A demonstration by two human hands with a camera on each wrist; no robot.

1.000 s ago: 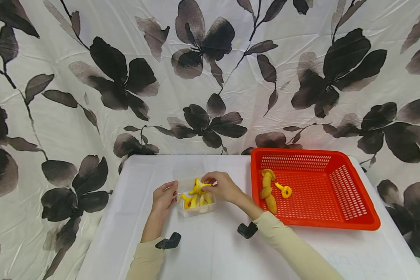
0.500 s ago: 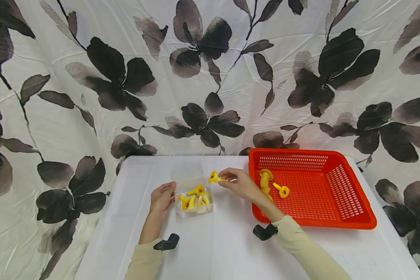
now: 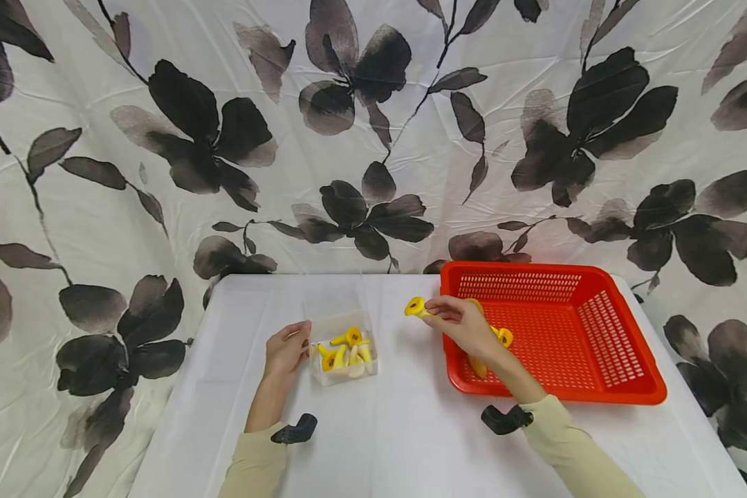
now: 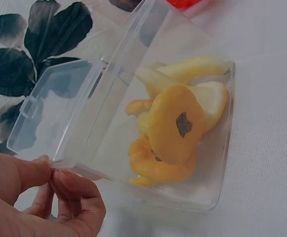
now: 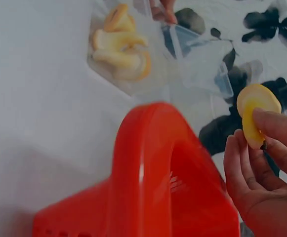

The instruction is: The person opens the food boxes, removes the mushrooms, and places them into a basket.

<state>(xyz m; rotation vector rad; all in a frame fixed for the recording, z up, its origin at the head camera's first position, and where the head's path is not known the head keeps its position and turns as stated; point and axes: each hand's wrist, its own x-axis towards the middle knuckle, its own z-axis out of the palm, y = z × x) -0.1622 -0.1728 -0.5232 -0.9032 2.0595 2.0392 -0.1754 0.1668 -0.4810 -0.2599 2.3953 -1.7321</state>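
- Fingers of the right hand (image 3: 467, 325) pinched a yellow mushroom (image 3: 416, 306) by its stem, held at the near-left corner of the red basket (image 3: 604, 325).
- Left hand (image 3: 288, 349) gripped the clear box's (image 3: 344, 346) left edge on the bench (image 3: 380, 443).
- Box held several yellow mushrooms; the basket held a few more (image 3: 504, 337).
- Since a second before, the right hand had carried the mushroom from box to basket.

There are no words, numbers or signs to read on anything in these pictures.
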